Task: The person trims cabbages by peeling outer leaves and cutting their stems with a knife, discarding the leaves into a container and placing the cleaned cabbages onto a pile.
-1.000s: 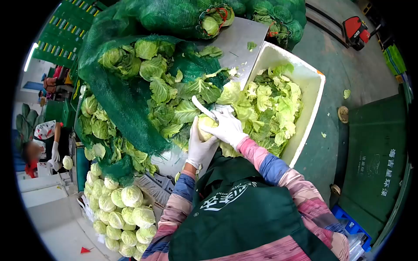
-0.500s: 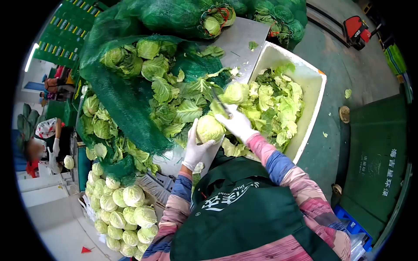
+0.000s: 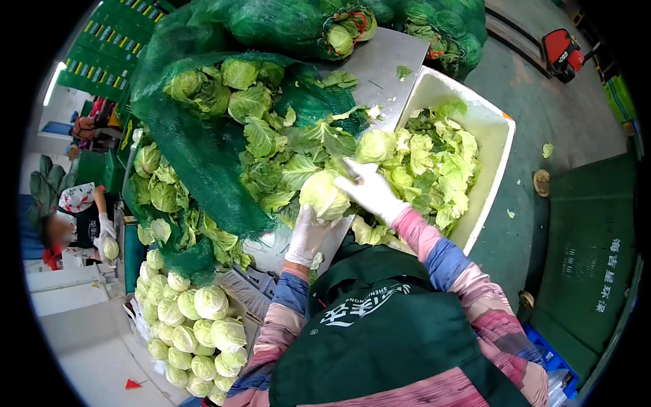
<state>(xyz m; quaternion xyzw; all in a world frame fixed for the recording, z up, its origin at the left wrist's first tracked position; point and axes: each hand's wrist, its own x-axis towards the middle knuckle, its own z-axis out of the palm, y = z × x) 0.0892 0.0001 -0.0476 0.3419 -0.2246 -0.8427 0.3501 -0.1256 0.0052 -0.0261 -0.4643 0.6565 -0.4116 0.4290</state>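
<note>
My gloved left hand (image 3: pixel 308 239) grips a pale green cabbage (image 3: pixel 324 194) from below, holding it up over the metal table. On the cabbage's right is my gloved right hand (image 3: pixel 374 195), its fingers closed round a knife (image 3: pixel 348 167) whose blade is thin and hard to make out. Loose outer leaves (image 3: pixel 298 171) lie behind the cabbage on the table. Another cabbage (image 3: pixel 376 146) sits just beyond my right hand, by the edge of a white foam box (image 3: pixel 494 163) that holds many torn leaves.
Green mesh sacks (image 3: pixel 285 27) of cabbages cover the back of the table. Trimmed cabbages (image 3: pixel 196 332) are piled at the lower left. A co-worker (image 3: pixel 85 220) handles a cabbage at far left. A dark green bin (image 3: pixel 580 251) and a red pallet jack (image 3: pixel 563 54) stand right.
The cabbage has been turned and raised slightly in my left hand, showing a different side. My right hand keeps beside it, the knife now tilted differently. The co-worker's hands have come together at a cabbage.
</note>
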